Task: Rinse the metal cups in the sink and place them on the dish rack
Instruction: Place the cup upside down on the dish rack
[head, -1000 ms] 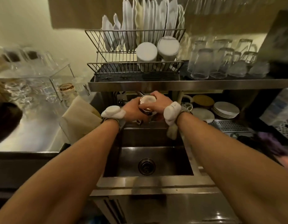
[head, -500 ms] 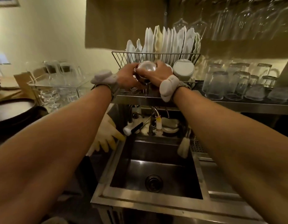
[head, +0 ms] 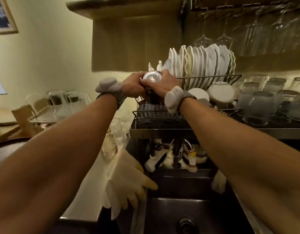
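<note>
Both hands wrap around one metal cup [head: 151,78]: the left hand [head: 130,85] curls its fingers round the cup's left side, and the right hand [head: 162,86] grips the right side with fingers bent over the top edge. The cup's round, shiny end faces the camera. It sits low over the left end of the dish rack [head: 161,114], above the lower wire tier; whether it already touches the wires is hidden by the hands. Each wrist carries a pale padded band, the left band [head: 108,86] and the right band [head: 173,98].

Just right of the cup, two white bowls [head: 220,92] lie tipped in the rack, and white plates [head: 204,63] stand on edge in the upper tier behind them. Upturned glasses [head: 260,105] crowd the steel shelf [head: 162,133] to the right of the rack, and stemmed glasses [head: 223,38] hang overhead. Below the shelf is the faucet [head: 188,146], then the dark sink [head: 162,215] with its drain [head: 185,222]. Yellowish rubber gloves [head: 129,179] drape over the sink's left edge.
</note>
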`<state>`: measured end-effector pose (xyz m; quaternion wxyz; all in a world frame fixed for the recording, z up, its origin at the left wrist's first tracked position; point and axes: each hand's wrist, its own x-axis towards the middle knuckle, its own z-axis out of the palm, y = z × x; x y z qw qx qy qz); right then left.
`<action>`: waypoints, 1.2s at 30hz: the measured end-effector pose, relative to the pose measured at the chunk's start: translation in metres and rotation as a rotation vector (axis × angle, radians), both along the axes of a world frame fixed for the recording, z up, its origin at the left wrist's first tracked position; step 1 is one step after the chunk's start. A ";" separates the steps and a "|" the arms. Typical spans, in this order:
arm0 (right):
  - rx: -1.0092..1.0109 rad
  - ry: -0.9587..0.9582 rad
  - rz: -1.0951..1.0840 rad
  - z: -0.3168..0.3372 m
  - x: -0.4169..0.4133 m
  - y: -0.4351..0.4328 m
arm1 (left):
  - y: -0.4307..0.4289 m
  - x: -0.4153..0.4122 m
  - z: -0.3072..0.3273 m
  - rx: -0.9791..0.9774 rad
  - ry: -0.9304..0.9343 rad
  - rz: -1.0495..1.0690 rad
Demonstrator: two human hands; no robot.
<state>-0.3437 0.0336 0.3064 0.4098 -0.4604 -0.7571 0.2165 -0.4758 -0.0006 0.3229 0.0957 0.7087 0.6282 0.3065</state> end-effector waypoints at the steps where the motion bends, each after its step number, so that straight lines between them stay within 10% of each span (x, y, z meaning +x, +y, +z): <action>1: -0.003 -0.020 -0.005 -0.004 -0.004 0.004 | 0.004 -0.006 -0.003 0.001 0.002 -0.013; 19: -0.216 -0.169 -0.093 -0.045 -0.016 0.035 | 0.035 -0.025 -0.054 -0.065 -0.258 0.031; 36: -0.218 -0.229 -0.035 -0.044 -0.030 0.027 | 0.032 -0.031 -0.064 -0.022 -0.102 0.102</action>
